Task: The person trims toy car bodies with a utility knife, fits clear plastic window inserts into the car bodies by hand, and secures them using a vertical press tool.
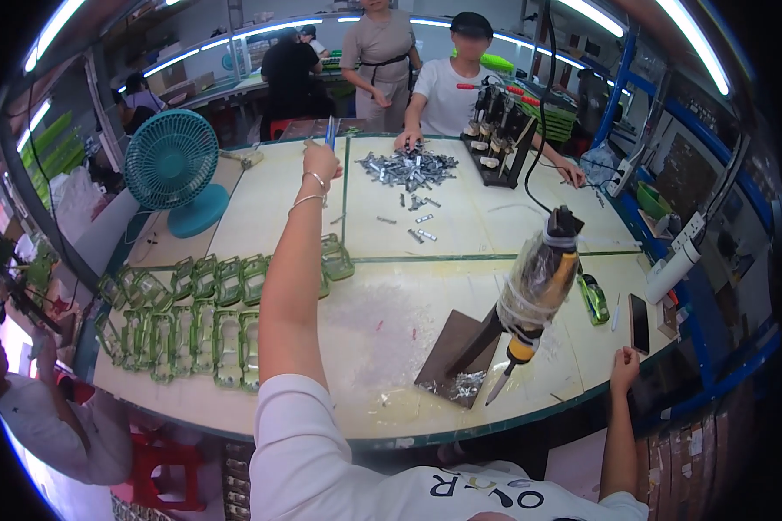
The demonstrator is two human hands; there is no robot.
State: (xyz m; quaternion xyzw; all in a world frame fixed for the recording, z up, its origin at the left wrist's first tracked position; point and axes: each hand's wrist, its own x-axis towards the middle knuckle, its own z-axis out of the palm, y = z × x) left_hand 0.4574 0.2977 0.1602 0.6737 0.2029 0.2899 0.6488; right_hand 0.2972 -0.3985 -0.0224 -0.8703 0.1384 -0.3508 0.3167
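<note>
My left hand [321, 162] reaches far across the table, closed, with bracelets on the wrist. A slim blue-and-silver tool [331, 133] sticks up from it; its exact kind is too small to tell. My right hand [625, 363] is curled at the right table edge, near a dark phone [639, 323]; whatever it may hold is hidden. Between my arms stands a yellow-and-black electric screwdriver [530, 304], wrapped in clear plastic, tip down over a brown metal base [457, 360]. Green plastic frames [204, 334] lie in rows beside my left arm.
A pile of small metal parts [408, 168] lies at the far side, where a co-worker's hand [409, 139] touches it. A black fixture with red handles [500, 135] stands beside it. A teal fan [174, 165] stands at left. A green-and-black object [593, 300] lies at right.
</note>
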